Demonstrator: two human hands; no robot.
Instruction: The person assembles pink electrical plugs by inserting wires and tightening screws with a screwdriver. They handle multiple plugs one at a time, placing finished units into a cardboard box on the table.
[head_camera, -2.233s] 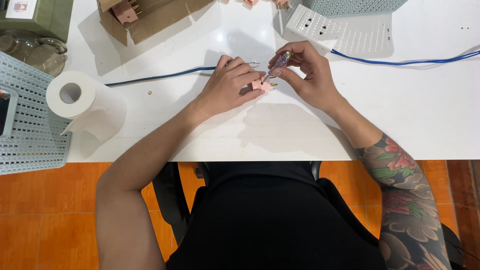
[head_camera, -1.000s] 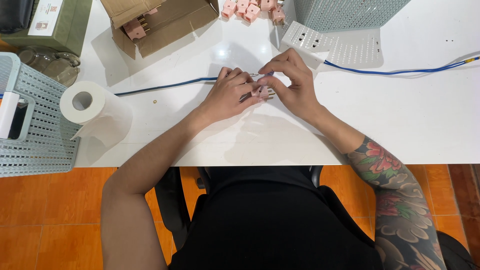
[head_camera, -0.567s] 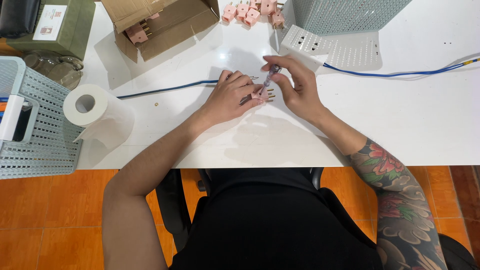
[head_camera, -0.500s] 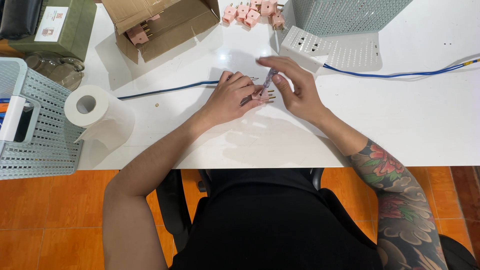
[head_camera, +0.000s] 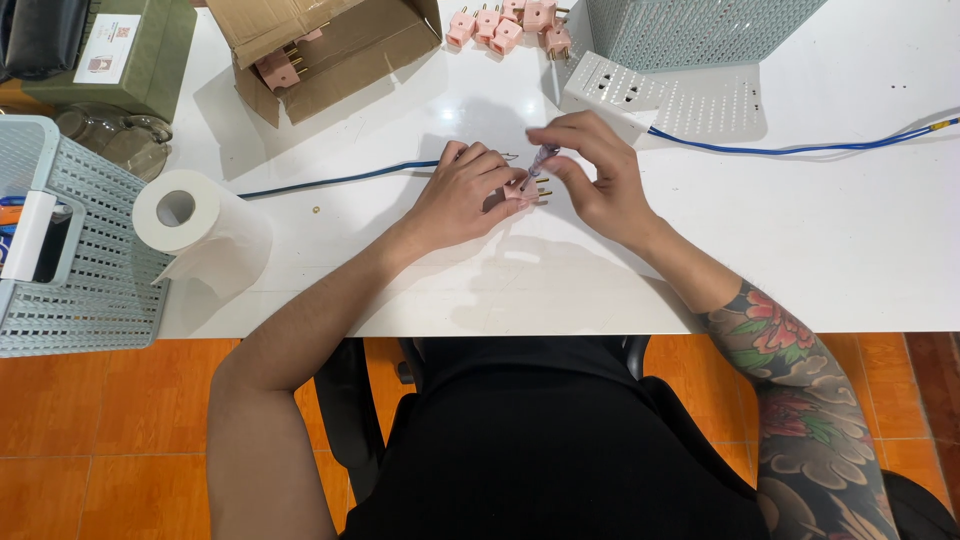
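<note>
My left hand (head_camera: 462, 195) rests on the white table (head_camera: 400, 270) and pinches a small pink plug (head_camera: 533, 196) whose brass pins point right. A blue cable (head_camera: 340, 181) runs from under this hand off to the left. My right hand (head_camera: 595, 175) holds a small screwdriver (head_camera: 540, 160) with its tip down on the plug. The two hands touch over the plug, which is mostly hidden by my fingers.
Several pink plugs (head_camera: 505, 25) lie at the table's far edge. An open cardboard box (head_camera: 330, 45) holds more. A grey perforated basket (head_camera: 690, 30) and a white socket strip (head_camera: 625, 90) with a blue cable (head_camera: 800, 148) stand at the back right. A paper roll (head_camera: 185, 215) and grey basket (head_camera: 70, 250) are left.
The hands stayed together over the plug. My right hand has turned the screwdriver more upright onto the plug. The view has shifted slightly.
</note>
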